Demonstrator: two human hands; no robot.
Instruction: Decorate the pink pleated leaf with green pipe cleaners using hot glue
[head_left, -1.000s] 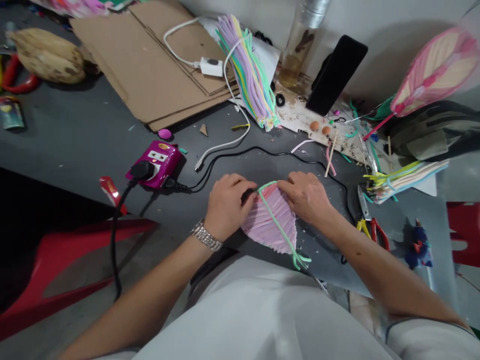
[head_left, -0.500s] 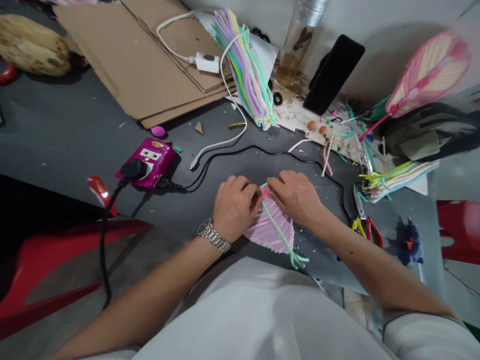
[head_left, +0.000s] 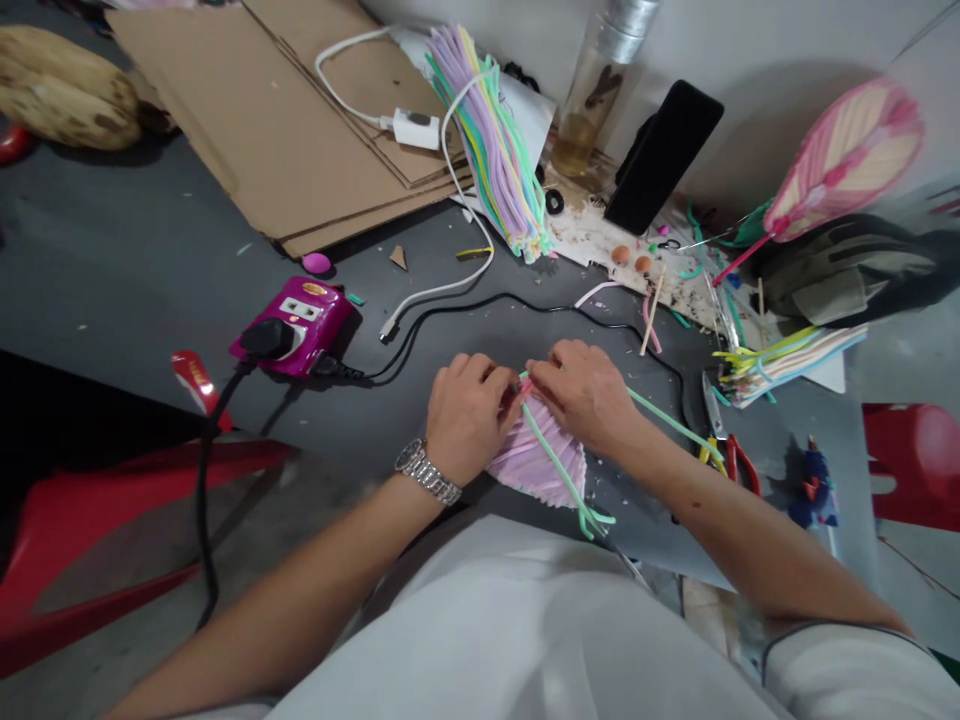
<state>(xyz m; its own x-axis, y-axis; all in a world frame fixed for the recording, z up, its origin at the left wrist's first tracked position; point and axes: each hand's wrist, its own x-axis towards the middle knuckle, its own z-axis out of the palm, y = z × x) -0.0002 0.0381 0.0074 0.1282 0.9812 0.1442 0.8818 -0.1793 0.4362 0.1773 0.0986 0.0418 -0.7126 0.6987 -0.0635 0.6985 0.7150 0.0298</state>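
ribbed piece [head_left: 534,470], centre: pale lilac lines, pink near top. strip [head_left: 553,457] across it: mint green. socket box [head_left: 330,312], left: magenta. pipe-cleaner bundle [head_left: 496,150], upper middle: lilac, mint, yellow stripes. stool [head_left: 911,450], right edge: red.

Grey table [head_left: 150,235] with cardboard sheets [head_left: 255,120], magenta socket box [head_left: 326,320], black cord [head_left: 504,294], glue gun [head_left: 816,486].

Head-worn view, facing forward and down
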